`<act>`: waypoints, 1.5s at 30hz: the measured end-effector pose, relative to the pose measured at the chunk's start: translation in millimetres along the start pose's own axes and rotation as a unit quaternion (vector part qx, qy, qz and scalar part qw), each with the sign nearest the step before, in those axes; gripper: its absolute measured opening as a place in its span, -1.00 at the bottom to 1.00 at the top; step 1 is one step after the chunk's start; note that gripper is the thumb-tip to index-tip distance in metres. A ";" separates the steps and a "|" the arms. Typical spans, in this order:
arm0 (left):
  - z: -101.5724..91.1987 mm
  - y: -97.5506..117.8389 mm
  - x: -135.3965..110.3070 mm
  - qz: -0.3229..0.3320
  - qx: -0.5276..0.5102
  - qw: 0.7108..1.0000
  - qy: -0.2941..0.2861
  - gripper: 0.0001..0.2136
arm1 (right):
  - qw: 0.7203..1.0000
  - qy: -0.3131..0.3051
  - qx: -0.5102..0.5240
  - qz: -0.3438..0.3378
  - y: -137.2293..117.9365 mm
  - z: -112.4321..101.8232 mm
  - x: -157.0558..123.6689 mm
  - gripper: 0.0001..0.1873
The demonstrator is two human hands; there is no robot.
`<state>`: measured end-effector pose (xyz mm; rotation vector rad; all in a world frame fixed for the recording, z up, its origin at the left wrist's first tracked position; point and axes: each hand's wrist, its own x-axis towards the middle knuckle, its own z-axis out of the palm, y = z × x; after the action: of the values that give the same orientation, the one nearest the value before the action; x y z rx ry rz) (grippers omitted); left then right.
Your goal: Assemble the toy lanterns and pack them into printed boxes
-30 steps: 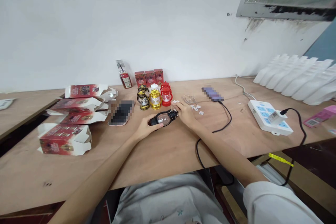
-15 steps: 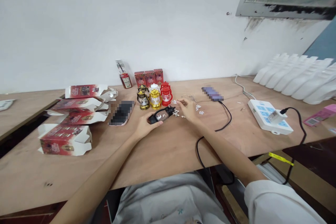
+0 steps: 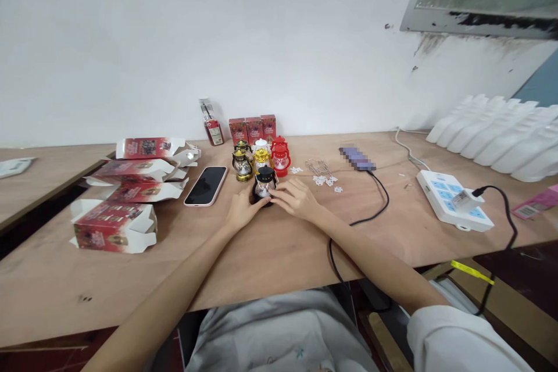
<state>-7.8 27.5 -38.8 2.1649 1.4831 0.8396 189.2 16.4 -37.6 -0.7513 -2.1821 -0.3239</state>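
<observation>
A small black lantern [image 3: 264, 181] with a clear globe stands upright on the table between my hands. My left hand [image 3: 243, 209] grips it from the left, thumb across the front of its base. From the right, my right hand [image 3: 298, 199] has its fingertips on the lantern's side and base. Just behind are several more lanterns: a gold one [image 3: 262, 160], a bronze one [image 3: 242, 165], a red one [image 3: 281, 161] and a white one [image 3: 261, 146]. Small white tags [image 3: 321, 180] lie to the right, near a bunch of thin wire pieces [image 3: 317, 166].
Opened red cartons [image 3: 114, 229] lie at the left, beside a phone [image 3: 206, 186]. Small red boxes [image 3: 253, 129] and a bottle [image 3: 214, 131] stand near the wall. A second phone [image 3: 358, 158] trails a black cable to a power strip [image 3: 454, 200]; white plastic pieces [image 3: 488, 131] line the right.
The black lantern has gone from lying on its side to upright, nearer the other lanterns. My right hand has moved left from holding a small white tag to the lantern.
</observation>
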 end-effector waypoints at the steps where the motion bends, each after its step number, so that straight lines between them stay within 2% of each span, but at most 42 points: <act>1: -0.4 0.4 0.8 -0.001 0.002 1.000 -0.007 -0.44 | 1.000 -0.005 -0.009 -0.007 -1.2 1.7 -0.2 -0.72; 4: -8.3 1.3 0.5 0.008 0.075 0.997 -0.032 -0.40 | 1.000 -0.002 -0.021 -0.005 -3.2 4.3 -2.1 -0.65; 6: -22.7 0.3 -6.5 0.040 0.141 0.988 -0.040 -0.36 | 1.000 0.003 -0.012 0.012 -3.9 4.5 -4.1 -0.64; 9: -62.1 -7.6 -32.3 0.120 0.230 0.966 -0.016 -0.39 | 0.998 0.017 0.022 0.059 -4.6 5.1 -6.7 -0.62; 11: -97.8 -19.9 -56.7 0.134 0.296 0.946 -0.004 -0.36 | 0.993 0.025 0.056 0.098 -4.9 7.0 -7.6 -0.58; 13: -135.1 -38.0 -80.5 0.109 0.355 0.928 0.017 -0.31 | 0.983 0.018 0.106 0.147 -5.4 10.8 -7.6 -0.46; 15: -167.2 -60.1 -97.6 0.048 0.401 0.913 0.050 -0.34 | 0.963 0.003 0.173 0.208 -6.2 16.8 -6.9 -0.26; 17: -188.6 -82.6 -104.8 0.004 0.420 0.907 0.038 -0.36 | 0.932 -0.018 0.250 0.261 -7.2 24.2 -6.0 -0.06; 19: -197.5 -102.6 -102.9 -0.021 0.424 0.905 0.021 -0.38 | 0.901 -0.038 0.319 0.292 -8.2 31.5 -5.4 0.08; 22: -195.7 -121.9 -92.6 -0.012 0.406 0.914 0.004 -0.40 | 0.879 -0.053 0.364 0.304 -9.1 38.9 -5.5 0.10; 25: -193.7 -121.3 -86.6 0.028 0.425 0.904 0.045 -0.59 | 0.894 -0.040 0.326 0.305 -9.6 39.3 -5.7 -0.02; 27: -196.5 -107.3 -86.9 0.062 0.452 0.884 0.104 -0.69 | 0.909 -0.026 0.276 0.311 -9.7 36.7 -5.2 -0.12; 30: -199.3 -72.4 -87.2 0.100 0.471 0.856 0.186 -0.54 | 0.925 -0.009 0.198 0.323 -7.8 33.0 -3.9 -0.35; 32: -194.0 -48.9 -82.7 0.126 0.468 0.843 0.234 -0.47 | 0.928 -0.003 0.160 0.338 -4.9 32.2 -3.4 -0.49; 35: -170.9 -24.9 -67.3 0.212 0.427 0.822 0.313 -0.53 | 0.928 0.018 0.124 0.351 -1.6 31.0 -3.5 -0.51; 37: -147.3 -16.4 -53.6 0.264 0.368 0.819 0.352 -0.57 | 0.936 0.066 0.097 0.331 -3.8 27.4 -3.9 -0.45; 39: -120.6 -10.8 -40.1 0.255 0.318 0.835 0.368 -0.53 | 0.948 0.136 0.068 0.281 -11.8 21.3 -4.0 -0.45; 41: -94.2 -6.6 -28.9 0.212 0.290 0.855 0.373 -0.53 | 0.959 0.189 0.060 0.203 -25.0 14.6 -4.0 -0.52; 43: -71.0 -4.1 -21.5 0.187 0.290 0.856 0.385 -0.59 | 0.967 0.205 0.092 0.124 -40.0 9.4 -3.6 -0.56; 45: -53.1 -3.9 -18.3 0.211 0.313 0.842 0.385 -0.67 | 0.967 0.188 0.148 0.088 -53.1 6.4 -2.2 -0.58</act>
<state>-50.6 10.8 -6.3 2.8959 1.8437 1.7403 154.0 -23.6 -42.7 -0.6484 -1.7415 -0.0411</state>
